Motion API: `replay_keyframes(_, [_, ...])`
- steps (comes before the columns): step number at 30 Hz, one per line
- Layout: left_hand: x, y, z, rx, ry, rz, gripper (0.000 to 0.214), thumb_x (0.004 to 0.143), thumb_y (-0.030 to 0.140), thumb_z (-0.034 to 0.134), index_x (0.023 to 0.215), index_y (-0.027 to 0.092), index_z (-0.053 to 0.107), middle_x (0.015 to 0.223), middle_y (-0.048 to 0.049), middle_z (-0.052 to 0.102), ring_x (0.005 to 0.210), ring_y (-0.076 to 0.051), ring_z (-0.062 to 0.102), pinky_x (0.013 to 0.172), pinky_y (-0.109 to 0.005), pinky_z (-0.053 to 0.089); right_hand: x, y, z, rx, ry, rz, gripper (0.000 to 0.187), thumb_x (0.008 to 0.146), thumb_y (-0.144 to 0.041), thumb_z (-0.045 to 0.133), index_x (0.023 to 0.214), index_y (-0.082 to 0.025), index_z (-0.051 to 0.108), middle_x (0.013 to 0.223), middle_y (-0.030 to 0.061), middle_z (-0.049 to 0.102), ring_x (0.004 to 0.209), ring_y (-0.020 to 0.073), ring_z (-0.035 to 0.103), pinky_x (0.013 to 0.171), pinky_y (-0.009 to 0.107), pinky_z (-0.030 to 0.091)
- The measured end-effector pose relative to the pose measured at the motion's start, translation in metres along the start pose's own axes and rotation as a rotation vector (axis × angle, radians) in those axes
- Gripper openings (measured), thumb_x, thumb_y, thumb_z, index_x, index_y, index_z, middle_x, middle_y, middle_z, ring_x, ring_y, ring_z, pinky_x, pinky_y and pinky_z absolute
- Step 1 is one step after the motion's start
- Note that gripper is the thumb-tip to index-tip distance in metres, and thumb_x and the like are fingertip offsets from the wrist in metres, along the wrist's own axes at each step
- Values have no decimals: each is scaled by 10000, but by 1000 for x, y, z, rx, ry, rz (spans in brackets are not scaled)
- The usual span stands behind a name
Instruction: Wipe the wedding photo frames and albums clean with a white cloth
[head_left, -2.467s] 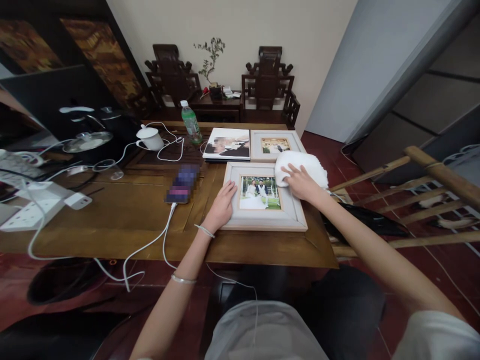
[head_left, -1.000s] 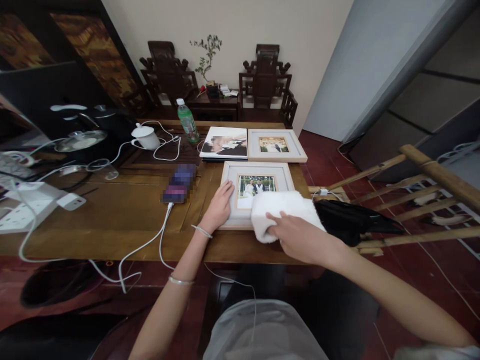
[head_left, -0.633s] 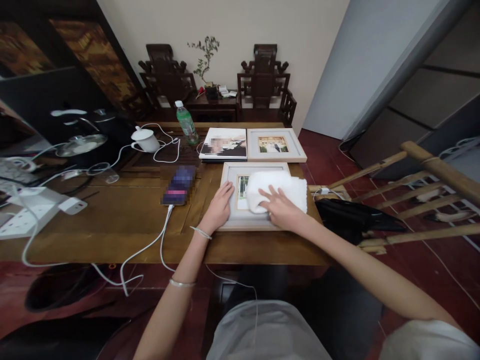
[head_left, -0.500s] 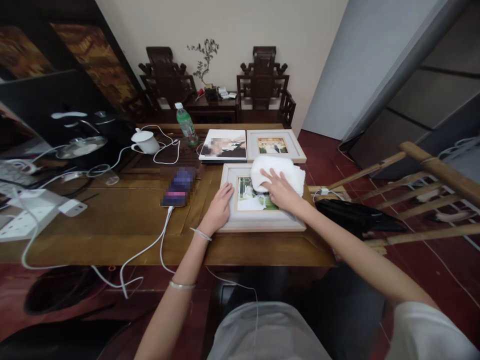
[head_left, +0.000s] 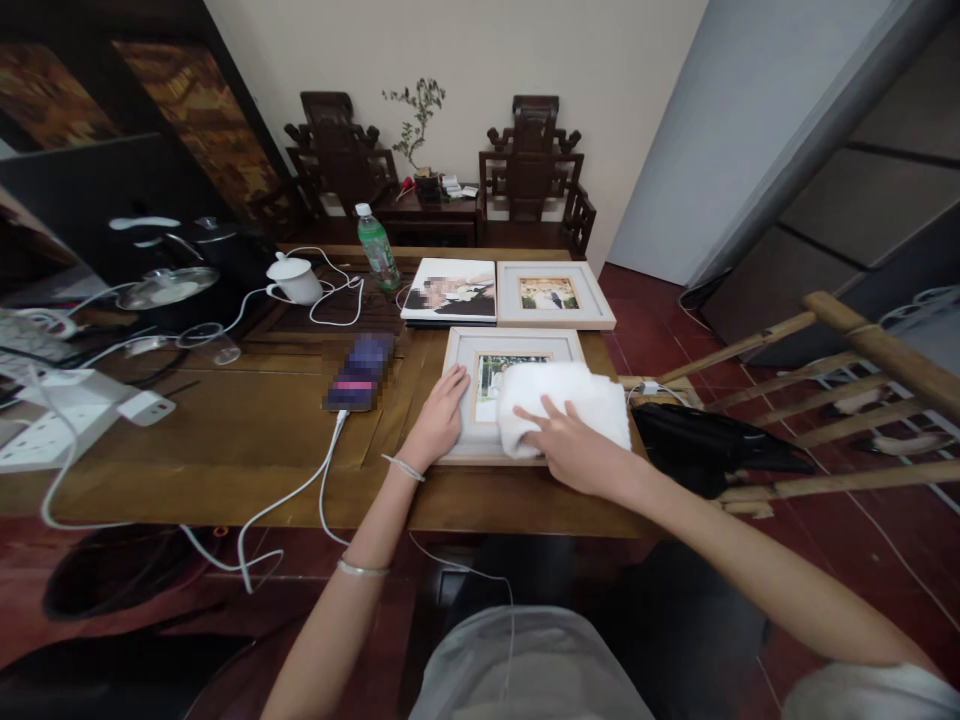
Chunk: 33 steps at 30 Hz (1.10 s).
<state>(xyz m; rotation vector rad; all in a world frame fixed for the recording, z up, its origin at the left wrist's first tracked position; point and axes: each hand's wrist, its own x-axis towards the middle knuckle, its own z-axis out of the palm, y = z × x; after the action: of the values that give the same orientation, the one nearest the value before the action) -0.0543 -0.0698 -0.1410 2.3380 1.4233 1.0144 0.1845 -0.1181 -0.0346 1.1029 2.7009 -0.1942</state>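
A light wooden picture frame (head_left: 459, 440) lies flat at the table's near edge, a photo with greenery inside it. Along its left side rests my left hand (head_left: 441, 418), fingers stretched out over the border. My right hand (head_left: 574, 445) presses a folded white towel (head_left: 559, 390) against the frame, fingers partly spread over the cloth. The towel covers the frame's lower right part and much of the photo. Just behind lie a second framed photo (head_left: 600, 300) and a photo album or panel (head_left: 450, 268) with a picture on its top.
Left of the frame lies a phone (head_left: 358, 375) on a charging cable. Farther back stand a green-labelled bottle (head_left: 377, 250) and a white lidded cup (head_left: 296, 282). A pot (head_left: 171, 300), a clear plastic cup (head_left: 217, 348) and a power strip (head_left: 60, 420) fill the left side.
My right hand has slid the towel toward me and slightly right, from the frame's upper right to its lower right. My left hand stays on the left border.
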Motion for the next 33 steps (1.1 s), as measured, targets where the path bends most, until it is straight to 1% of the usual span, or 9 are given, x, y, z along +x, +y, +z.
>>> replay_keyframes(4, [0,1,-1,-23,-3,-7,582,800,52,369,1371,112,465,1451,-141,435,1399,-266,308,1161,-512,250,-27,-28,-11,66,-68,-22,533,733,17,418,1201,-141,618,1518,109,330,1353,471,263,986,660,361])
replay_keyframes(7, [0,1,-1,-7,-13,-6,573,805,55,366,1368,97,466,1450,-151,433,1399,-268,307,1163,-505,249,-18,-30,-5,88,-23,-14,537,731,17,402,1202,-136,613,1522,96,323,1369,469,223,999,684,328])
replay_keyframes(13, [1,0,-2,20,-31,2,555,808,52,360,1350,65,481,1438,-171,443,1396,-272,314,1163,-486,261,39,25,18,47,180,115,584,701,29,408,1225,-143,599,1544,78,278,1406,440,118,1039,730,190])
replay_keyframes(17, [1,0,-3,-12,-40,4,577,801,52,375,1368,108,469,1447,-141,440,1401,-269,305,1161,-503,257,77,69,14,-8,345,221,606,721,38,388,1275,-131,566,1575,76,179,1413,444,44,1042,729,174])
replay_keyframes(20, [1,0,-4,-16,-39,-4,570,798,51,377,1359,85,476,1440,-159,444,1399,-276,308,1162,-499,255,89,77,11,-34,343,242,594,733,38,380,1268,-129,578,1565,76,217,1403,465,65,1029,743,165])
replay_keyframes(23, [2,1,-3,4,-36,5,572,794,42,368,1355,80,476,1431,-166,453,1396,-277,314,1156,-504,268,76,59,12,-29,278,153,573,726,39,385,1219,-140,617,1539,76,290,1400,454,117,1031,739,165])
replay_keyframes(27, [2,1,-1,24,-25,11,587,788,32,365,1363,86,466,1428,-165,459,1393,-277,319,1153,-515,272,29,19,9,108,104,11,570,701,38,393,1178,-154,638,1512,75,343,1389,440,195,1025,711,241])
replay_keyframes(30, [2,2,0,19,-13,7,598,783,31,365,1369,104,461,1432,-148,458,1396,-271,314,1154,-514,269,-5,-4,-1,244,0,-83,616,699,49,362,1201,-197,620,1509,56,352,1399,375,227,1046,634,303])
replay_keyframes(33, [1,3,-1,8,-9,-7,581,790,36,359,1357,88,473,1437,-157,449,1396,-271,313,1157,-506,266,-19,-16,-6,301,-40,-174,604,707,38,356,1191,-207,621,1467,61,427,1389,340,278,1054,590,327])
